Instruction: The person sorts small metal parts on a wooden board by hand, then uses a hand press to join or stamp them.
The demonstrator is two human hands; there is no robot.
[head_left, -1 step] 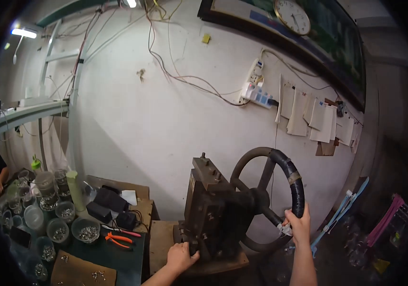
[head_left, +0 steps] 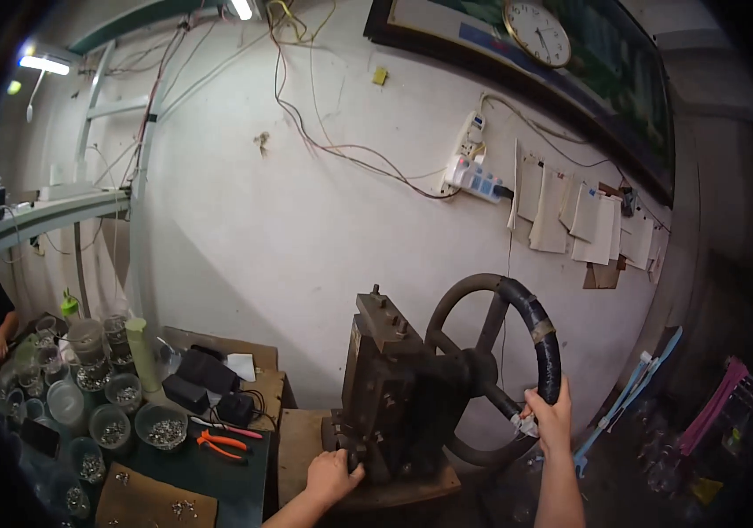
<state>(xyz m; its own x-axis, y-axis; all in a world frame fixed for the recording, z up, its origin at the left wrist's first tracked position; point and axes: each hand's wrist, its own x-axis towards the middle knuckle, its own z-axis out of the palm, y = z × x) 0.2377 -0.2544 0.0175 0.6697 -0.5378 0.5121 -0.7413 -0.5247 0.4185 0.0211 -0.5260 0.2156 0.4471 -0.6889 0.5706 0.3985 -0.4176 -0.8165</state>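
Observation:
A dark metal hand press [head_left: 385, 387] stands on a wooden board in front of me. Its large handwheel [head_left: 545, 339], partly wrapped in black tape, is on the right side. My right hand [head_left: 552, 421] is closed around the lower right of the wheel's rim, just beside a whitish wrapping on a spoke. At the lower left of the press, my left hand [head_left: 331, 480] has its fingers bent together against the base. Whatever the left fingertips pinch there, if anything, is hidden.
Left of the press, a dark green bench [head_left: 240, 475] bears orange-handled pliers [head_left: 221, 443], black adapters [head_left: 202, 370], a brown board [head_left: 152, 500] with small metal parts and several plastic tubs [head_left: 162, 426] of parts. Another person's arm [head_left: 4, 334] shows at far left.

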